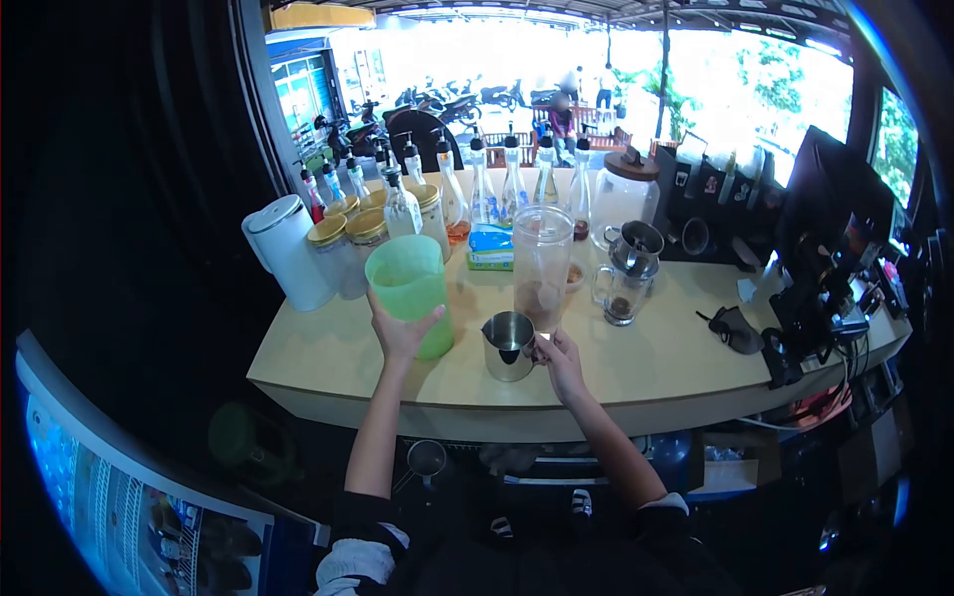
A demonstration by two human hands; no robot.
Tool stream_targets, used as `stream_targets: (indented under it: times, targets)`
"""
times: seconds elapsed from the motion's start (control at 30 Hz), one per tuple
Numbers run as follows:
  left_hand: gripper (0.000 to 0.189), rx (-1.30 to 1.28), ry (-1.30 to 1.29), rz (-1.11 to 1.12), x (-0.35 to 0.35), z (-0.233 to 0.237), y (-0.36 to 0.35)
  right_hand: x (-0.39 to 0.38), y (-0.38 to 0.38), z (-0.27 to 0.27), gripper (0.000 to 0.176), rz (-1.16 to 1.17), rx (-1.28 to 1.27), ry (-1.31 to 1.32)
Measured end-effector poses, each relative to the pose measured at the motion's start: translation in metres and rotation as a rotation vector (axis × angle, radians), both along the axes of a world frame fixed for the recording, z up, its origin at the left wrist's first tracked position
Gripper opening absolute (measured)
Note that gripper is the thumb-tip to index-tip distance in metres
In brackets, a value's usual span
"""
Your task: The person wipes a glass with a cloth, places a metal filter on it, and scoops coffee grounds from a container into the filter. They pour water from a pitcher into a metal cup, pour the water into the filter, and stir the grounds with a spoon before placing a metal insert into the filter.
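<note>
My left hand is wrapped round the lower part of a tall green plastic pitcher, which tilts slightly over the counter. With my right hand I grip a stainless steel milk jug by its handle side; its mouth faces up and the inside looks dark. Just behind the jug stands a tall clear plastic container. A glass mug with a metal strainer on top is to the right of it.
Pump bottles line the back of the pale counter. A white kettle and gold-lidded jars stand left; a tissue pack lies mid-back. On the right are a large lidded jar, a dark monitor and cables.
</note>
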State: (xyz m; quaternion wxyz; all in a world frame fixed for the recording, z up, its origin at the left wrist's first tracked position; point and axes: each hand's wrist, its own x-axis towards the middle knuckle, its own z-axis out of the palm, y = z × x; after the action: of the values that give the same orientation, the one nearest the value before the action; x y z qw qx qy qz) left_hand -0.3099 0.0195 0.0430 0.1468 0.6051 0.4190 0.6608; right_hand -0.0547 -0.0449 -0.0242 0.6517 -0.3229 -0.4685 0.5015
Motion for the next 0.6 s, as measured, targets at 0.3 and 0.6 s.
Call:
stream_targets:
  times: [0.3, 0.6]
  targets:
    - [0.11, 0.043, 0.305, 0.021, -0.001, 0.021, -0.027, -0.001, -0.004, -0.002, 0.015, 0.049, 0.075, 0.125]
    - [0.108, 0.129, 0.578, 0.16, -0.011, 0.027, -0.032, 0.001, -0.002, -0.005, 0.012, -0.038, 0.023, 0.074]
